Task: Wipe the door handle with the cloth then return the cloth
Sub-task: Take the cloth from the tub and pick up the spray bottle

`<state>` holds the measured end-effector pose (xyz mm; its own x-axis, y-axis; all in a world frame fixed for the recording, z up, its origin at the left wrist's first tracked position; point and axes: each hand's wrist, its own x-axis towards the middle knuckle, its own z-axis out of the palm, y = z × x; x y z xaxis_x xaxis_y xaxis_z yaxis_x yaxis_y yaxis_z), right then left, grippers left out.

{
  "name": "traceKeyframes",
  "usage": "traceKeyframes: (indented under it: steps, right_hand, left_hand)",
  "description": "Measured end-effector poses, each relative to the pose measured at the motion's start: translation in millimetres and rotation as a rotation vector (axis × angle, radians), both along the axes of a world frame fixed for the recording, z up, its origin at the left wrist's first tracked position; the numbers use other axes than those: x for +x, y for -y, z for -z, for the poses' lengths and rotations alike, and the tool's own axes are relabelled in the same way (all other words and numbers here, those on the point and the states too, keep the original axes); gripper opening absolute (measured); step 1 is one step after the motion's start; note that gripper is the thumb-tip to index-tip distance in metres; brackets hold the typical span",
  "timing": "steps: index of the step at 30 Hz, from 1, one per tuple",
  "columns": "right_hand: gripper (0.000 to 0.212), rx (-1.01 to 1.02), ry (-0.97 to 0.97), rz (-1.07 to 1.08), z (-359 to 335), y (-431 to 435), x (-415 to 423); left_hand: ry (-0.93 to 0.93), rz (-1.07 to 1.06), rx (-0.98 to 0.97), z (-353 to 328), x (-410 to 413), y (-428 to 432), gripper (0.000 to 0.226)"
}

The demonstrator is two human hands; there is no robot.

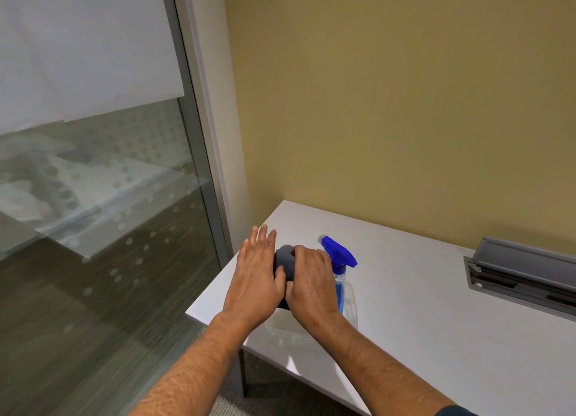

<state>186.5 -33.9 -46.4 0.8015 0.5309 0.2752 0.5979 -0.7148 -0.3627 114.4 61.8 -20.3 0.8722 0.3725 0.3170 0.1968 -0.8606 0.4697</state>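
A dark grey cloth [285,261], bunched up, sits between my two hands above a clear plastic container [282,330] near the table's left corner. My right hand [311,283] is closed around the cloth, fingers curled over its top. Flat against the cloth's left side lies my left hand [258,270], fingers stretched out and thumb touching the fabric. No door handle is in view.
A spray bottle [341,273] with a blue trigger stands just right of my right hand. The white table [420,306] meets a yellow wall; a grey cable tray [523,275] is set in at the right. A glass partition [103,197] with a metal frame stands at left.
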Motion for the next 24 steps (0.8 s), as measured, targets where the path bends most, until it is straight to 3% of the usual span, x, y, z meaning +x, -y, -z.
traceKeyframes:
  steps: [5,9,12,15,19,22,24]
  right_hand:
    - [0.043,0.285,-0.036,-0.053,-17,22,-4]
    - [0.046,0.340,-0.383,-0.061,-26,19,-10]
    - [0.046,0.277,-0.527,-0.118,-25,24,-11]
    - [0.051,0.285,-0.291,-0.258,-26,32,-7]
    - [0.056,0.307,-0.206,-0.310,-26,35,-6]
    - [0.056,0.312,-0.239,-0.282,-26,33,-8]
    - [0.056,0.297,-0.390,-0.263,-29,32,-16]
  left_hand:
    - [-0.216,0.074,-0.351,5,-3,-7,0.088]
    - [-0.139,0.037,-0.751,6,0,-11,0.083]
    - [-0.201,-0.022,-0.731,7,2,-13,0.076]
    - [-0.229,-0.075,-0.714,9,0,-12,0.070]
    - [-0.201,-0.151,-0.689,9,-2,-7,0.071]
    - [-0.194,-0.186,-0.775,10,-4,-6,0.051]
    - [-0.162,-0.174,-0.855,9,-5,-7,0.033]
